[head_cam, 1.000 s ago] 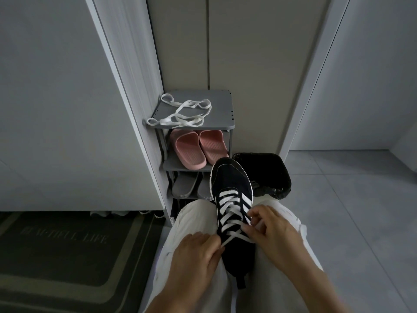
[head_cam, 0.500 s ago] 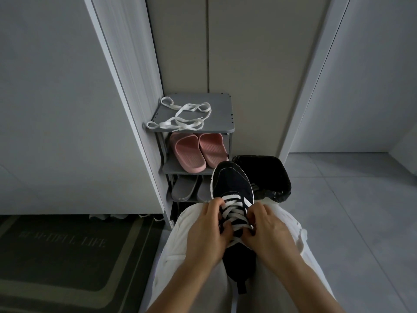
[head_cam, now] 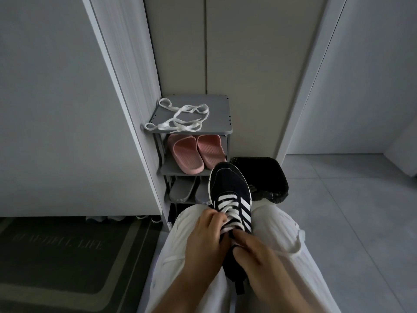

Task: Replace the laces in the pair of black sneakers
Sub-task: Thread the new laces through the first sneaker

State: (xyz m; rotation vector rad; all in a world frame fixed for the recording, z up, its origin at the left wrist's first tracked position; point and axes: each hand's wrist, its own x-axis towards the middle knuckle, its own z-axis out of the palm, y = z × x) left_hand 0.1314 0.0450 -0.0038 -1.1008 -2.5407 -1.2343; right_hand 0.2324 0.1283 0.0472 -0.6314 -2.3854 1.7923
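wear: loose off-white trousers point(head_cam: 278, 229) | fabric: thin, creased, seams at thighs | forearms point(head_cam: 180, 288): bare

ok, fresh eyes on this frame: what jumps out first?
The black sneaker on the person's lap, bottom centre. The left hand pinches its white lace, and the right hand grips the sneaker nearer the collar. Next, loose white laces lie on top of the grey rack straight ahead, with pink slippers on the shelf below.

Pink slippers point(head_cam: 196, 153) on shoe rack point(head_cam: 222, 114), black bin point(head_cam: 268, 175) beside.
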